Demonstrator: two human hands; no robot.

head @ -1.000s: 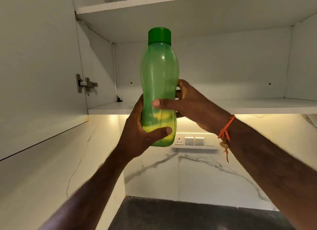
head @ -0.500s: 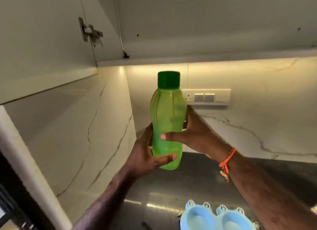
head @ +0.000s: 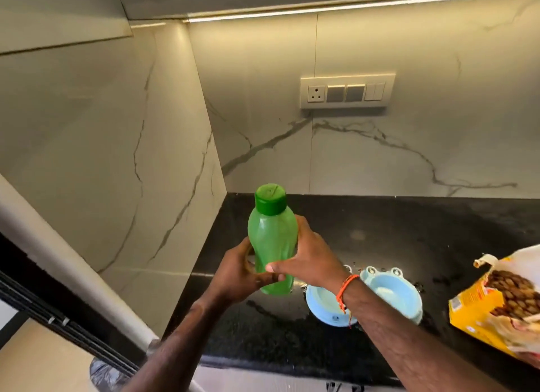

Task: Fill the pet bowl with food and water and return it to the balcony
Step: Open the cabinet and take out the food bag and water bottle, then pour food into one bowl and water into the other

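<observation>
Gripping upright translucent green plastic bottle [head: 271, 242] in both left hand [head: 238, 275] and right hand [head: 311, 257]; pale blue double pet bowl [head: 388, 292] lies just right of, nearer, the right hand.

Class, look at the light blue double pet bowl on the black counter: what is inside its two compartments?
The right compartment of the pet bowl looks empty, showing only bare blue plastic. The left compartment is mostly covered by the right hand's forearm, so its contents cannot be seen.

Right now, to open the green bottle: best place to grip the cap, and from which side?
Grip the dark green cap around its short round side wall, coming from above: the bottle stands nearly upright, cap clear. Left hand can keep the lower body; right hand is nearest.
</observation>
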